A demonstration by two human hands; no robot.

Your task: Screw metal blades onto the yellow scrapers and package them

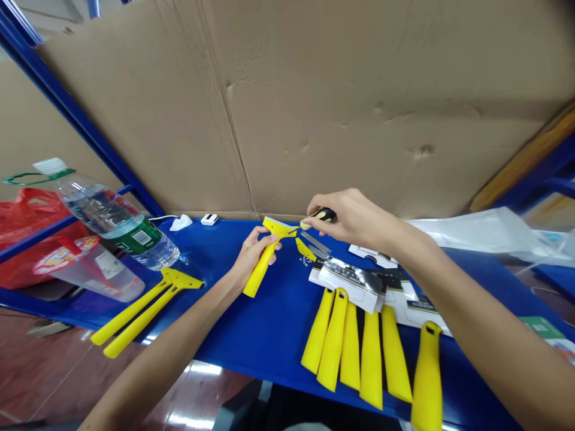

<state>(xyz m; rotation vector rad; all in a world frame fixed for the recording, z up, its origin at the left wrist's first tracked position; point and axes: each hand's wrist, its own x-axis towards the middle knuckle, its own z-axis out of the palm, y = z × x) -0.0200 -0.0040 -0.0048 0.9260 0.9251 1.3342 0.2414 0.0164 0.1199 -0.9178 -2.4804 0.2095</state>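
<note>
My left hand (250,250) is wrapped round the neck of a yellow scraper (259,274), its wide head pointing away from me and its handle toward me. In my right hand (350,211) is a screwdriver (324,214) with a black and pale-yellow grip. Its shaft reaches left to the right side of the scraper's head; the tip's exact contact is too small to make out. Just right of the scraper lie a loose yellow plate (305,249), some small metal pieces (304,260) and flat metal blades (315,243) on the blue table (269,335).
Several yellow handles (371,359) lie along the front right edge, below packaged items (348,278). On the left are two yellow scrapers (157,311), a plastic cup (101,272), a water bottle (117,221) and a red bag (31,233). Cardboard (314,108) walls the back.
</note>
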